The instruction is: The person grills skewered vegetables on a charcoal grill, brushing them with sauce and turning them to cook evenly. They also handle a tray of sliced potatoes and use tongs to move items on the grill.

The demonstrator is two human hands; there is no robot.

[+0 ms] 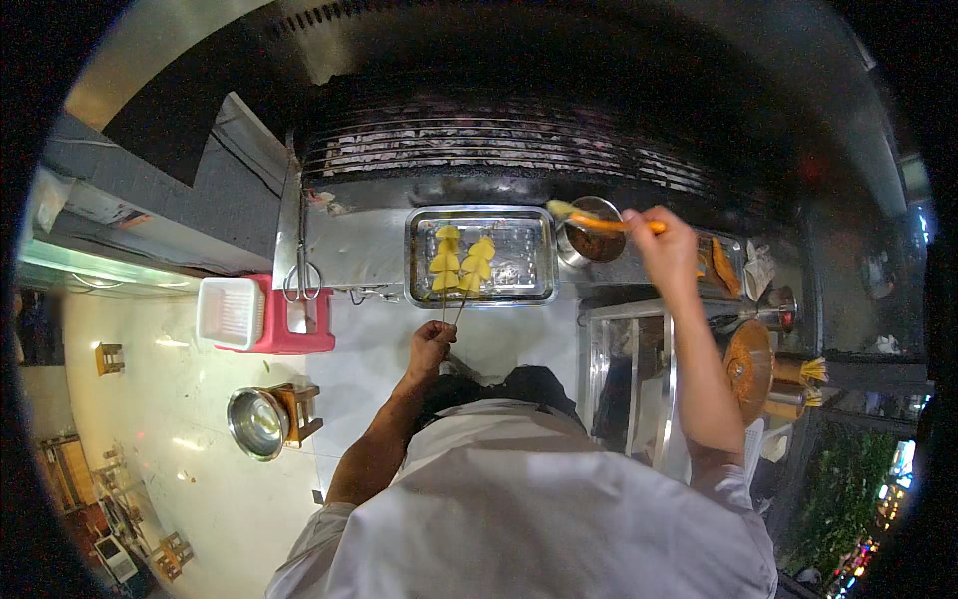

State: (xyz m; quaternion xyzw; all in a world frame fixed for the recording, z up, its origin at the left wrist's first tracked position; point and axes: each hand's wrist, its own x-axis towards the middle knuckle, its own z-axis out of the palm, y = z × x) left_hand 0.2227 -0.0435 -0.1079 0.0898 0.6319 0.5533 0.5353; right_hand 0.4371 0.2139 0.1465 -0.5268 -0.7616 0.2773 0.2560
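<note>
My left hand (432, 346) grips the ends of two thin skewers, one threaded with yellow slices (446, 262) and the other with similar yellow slices (477, 266). These slices, which look like potato, lie over a rectangular metal tray (479, 302) with a wet, shiny bottom. In my right hand (662, 247) is a basting brush (602, 223) with an orange handle and pale bristles. Its head is above the left rim of a round metal pot (575, 256) holding a dark reddish-brown liquid. The pot stands just right of the tray.
Behind the counter runs a charcoal grill (479, 146) with metal bars. Scissors (301, 278) lie at the counter's left end, near a white basket (230, 313) on a pink stool (318, 329). A brown-topped round container (748, 373) stands at right. Below left, a metal bowl (257, 423) sits by a wooden stool (299, 415).
</note>
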